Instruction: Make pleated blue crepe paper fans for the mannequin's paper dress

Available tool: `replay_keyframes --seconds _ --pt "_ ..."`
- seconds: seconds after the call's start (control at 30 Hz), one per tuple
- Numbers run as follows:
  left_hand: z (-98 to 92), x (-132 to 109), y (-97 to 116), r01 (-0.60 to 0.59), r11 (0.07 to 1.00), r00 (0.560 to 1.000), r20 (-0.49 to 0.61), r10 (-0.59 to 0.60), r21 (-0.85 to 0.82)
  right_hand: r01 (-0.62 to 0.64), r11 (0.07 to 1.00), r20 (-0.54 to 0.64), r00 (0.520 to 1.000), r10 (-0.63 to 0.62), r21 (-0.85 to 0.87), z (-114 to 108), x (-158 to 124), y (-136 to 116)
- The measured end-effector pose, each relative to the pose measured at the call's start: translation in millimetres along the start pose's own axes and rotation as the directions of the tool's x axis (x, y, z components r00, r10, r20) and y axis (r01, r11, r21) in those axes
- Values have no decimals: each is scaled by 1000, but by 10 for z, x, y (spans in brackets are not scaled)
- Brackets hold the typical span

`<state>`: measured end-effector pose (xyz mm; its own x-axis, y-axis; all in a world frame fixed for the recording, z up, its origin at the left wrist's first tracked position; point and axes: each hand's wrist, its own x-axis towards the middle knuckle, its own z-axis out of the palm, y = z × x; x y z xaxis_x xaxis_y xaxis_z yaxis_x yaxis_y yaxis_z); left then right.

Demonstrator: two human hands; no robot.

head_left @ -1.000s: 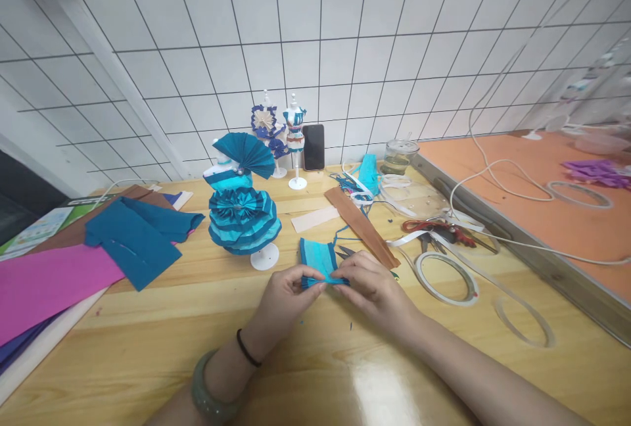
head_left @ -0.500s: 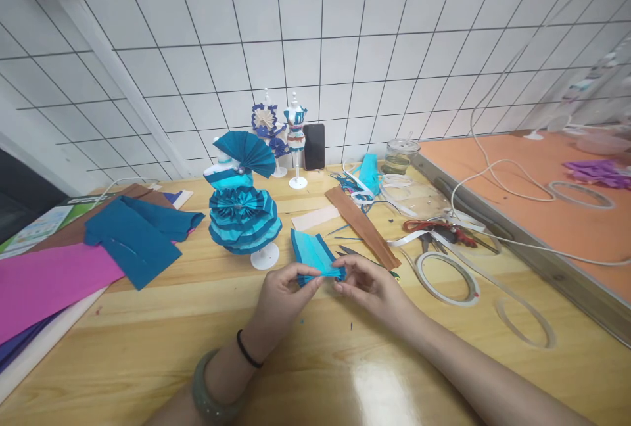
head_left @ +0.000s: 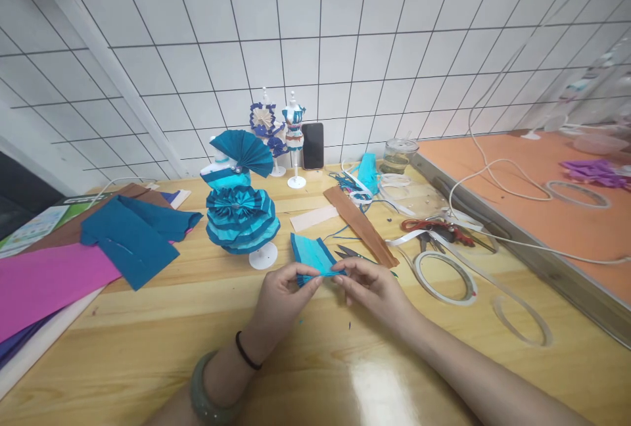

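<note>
Between my hands is a strip of light blue crepe paper (head_left: 313,252) with dark blue edges, gathered into narrow pleats along its near end. My left hand (head_left: 284,291) pinches the left part of the pleats between thumb and fingers. At the right end, my right hand (head_left: 372,291) pinches the same folded edge. The far part of the paper lies flat and unfolded. Just behind my right fingers are scissors (head_left: 351,252), partly hidden by that hand. To the left stands a small dress form (head_left: 241,215) in a layered blue paper dress with a pleated fan.
Coloured paper sheets (head_left: 133,235) are piled at the left. Brown paper (head_left: 362,225), a roll of tape (head_left: 418,281) and keys (head_left: 434,236) lie to the right. Behind stand two more dress forms (head_left: 294,143), a phone (head_left: 313,146) and a glass cup (head_left: 398,155). A white cable (head_left: 532,248) crosses the right side.
My right fingers have shifted slightly along the pleated edge and pressed closer on it. The left hand keeps its pinch. The whole view has moved a little.
</note>
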<state>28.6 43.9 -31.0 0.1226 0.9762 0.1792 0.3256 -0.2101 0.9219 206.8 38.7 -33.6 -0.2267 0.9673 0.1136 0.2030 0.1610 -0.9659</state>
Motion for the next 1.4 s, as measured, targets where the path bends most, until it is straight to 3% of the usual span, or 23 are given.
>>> replay_keyframes --seconds 0.3,0.57,1.03,1.4 --pt "0 -3 -4 -45 999 999 -4 45 10 -59 990 -33 997 63 126 -22 35 -26" --pt "-6 10 5 -56 998 998 4 56 5 -135 939 45 991 127 317 -41 74 20" --pt "6 14 -16 -45 999 999 -4 45 -28 -155 917 74 988 137 367 -40 71 51" --pt "4 24 -48 -22 994 999 24 24 -104 -122 939 25 992 121 322 -69 73 66"
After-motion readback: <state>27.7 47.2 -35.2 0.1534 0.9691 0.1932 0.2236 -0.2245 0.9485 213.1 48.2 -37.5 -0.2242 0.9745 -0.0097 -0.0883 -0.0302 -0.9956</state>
